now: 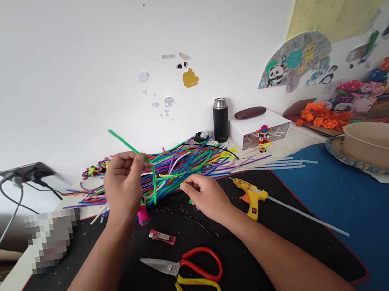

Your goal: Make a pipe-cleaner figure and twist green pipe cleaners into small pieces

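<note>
My left hand (pixel 123 182) pinches a green pipe cleaner (pixel 123 141). One end of it sticks up to the left, and a bent part hangs down past the fingertips. To the right, my right hand (pixel 208 196) is closed with its fingertips together; a bit of green shows under the fingers, but what they hold is unclear. Behind both hands lies a heap of colourful pipe cleaners (pixel 192 163). A small pink wrapped figure (pixel 143 214) is beside my left wrist. Nearer to me on the black mat are a pink lighter (pixel 162 237) and scissors (pixel 196 272) with red and yellow handles.
Right of my right hand lies a yellow glue gun (pixel 253 196) with a glue stick in its back. A black thermos (pixel 220 120), a white box (pixel 260 127) and a small figurine (pixel 264 138) stand near the wall. A beige bowl (pixel 382 143) sits at far right.
</note>
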A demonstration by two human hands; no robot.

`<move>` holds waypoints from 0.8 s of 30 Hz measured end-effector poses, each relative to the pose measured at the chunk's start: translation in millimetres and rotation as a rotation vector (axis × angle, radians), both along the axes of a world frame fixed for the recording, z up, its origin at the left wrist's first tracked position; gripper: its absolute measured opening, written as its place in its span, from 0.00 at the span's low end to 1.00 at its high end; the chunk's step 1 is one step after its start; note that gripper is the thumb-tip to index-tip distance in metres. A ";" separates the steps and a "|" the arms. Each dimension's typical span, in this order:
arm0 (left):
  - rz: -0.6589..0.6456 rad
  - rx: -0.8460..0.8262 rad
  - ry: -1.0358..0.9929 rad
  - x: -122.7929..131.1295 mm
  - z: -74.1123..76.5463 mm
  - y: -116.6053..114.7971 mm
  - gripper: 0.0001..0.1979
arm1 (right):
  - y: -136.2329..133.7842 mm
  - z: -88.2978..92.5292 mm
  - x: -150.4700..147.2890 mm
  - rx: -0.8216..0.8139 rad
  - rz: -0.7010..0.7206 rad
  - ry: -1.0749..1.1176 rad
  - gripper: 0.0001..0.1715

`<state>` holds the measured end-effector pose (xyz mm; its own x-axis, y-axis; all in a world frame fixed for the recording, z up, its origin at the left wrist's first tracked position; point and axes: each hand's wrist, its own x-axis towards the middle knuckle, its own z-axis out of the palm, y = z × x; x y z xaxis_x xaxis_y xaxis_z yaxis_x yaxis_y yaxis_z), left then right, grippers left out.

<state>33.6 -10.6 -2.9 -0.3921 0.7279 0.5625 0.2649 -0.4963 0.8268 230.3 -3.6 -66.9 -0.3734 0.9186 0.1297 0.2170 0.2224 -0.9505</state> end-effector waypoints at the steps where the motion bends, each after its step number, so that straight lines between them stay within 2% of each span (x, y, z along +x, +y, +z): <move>1: -0.004 0.061 -0.042 0.5 4.3 -1.6 0.09 | -0.6 -0.9 -1.0 -0.023 0.014 0.014 0.14; 5: -0.017 0.289 -0.273 -3.7 24.7 -5.6 0.08 | -4.4 -4.5 -5.6 -0.141 0.125 0.075 0.13; 8: -0.009 0.363 -0.354 -10.1 36.6 -8.6 0.08 | -7.1 -5.6 -8.0 -0.204 0.206 0.133 0.16; 10: 0.002 0.367 -0.337 -12.6 38.4 -10.1 0.09 | -8.6 -5.2 -9.0 -0.231 0.234 0.161 0.17; 13: -0.031 0.148 -0.229 -13.0 30.2 -9.6 0.12 | -10.3 -4.0 -9.9 -0.250 0.247 0.159 0.18; 15: -0.093 -0.069 -0.127 -11.6 20.7 -7.6 0.10 | -10.8 -4.1 -10.5 -0.254 0.250 0.152 0.19; 17: -0.169 -0.215 -0.019 -8.9 12.0 -5.8 0.11 | -10.4 -5.6 -11.1 -0.264 0.251 0.165 0.22; 20: -0.281 -0.291 0.030 -1.9 6.1 -6.6 0.16 | -9.6 -9.2 -12.6 -0.292 0.253 0.227 0.25; 24: -0.358 -0.243 -0.076 8.2 12.0 -16.2 0.16 | -12.1 -9.2 -15.0 -0.413 0.297 0.333 0.30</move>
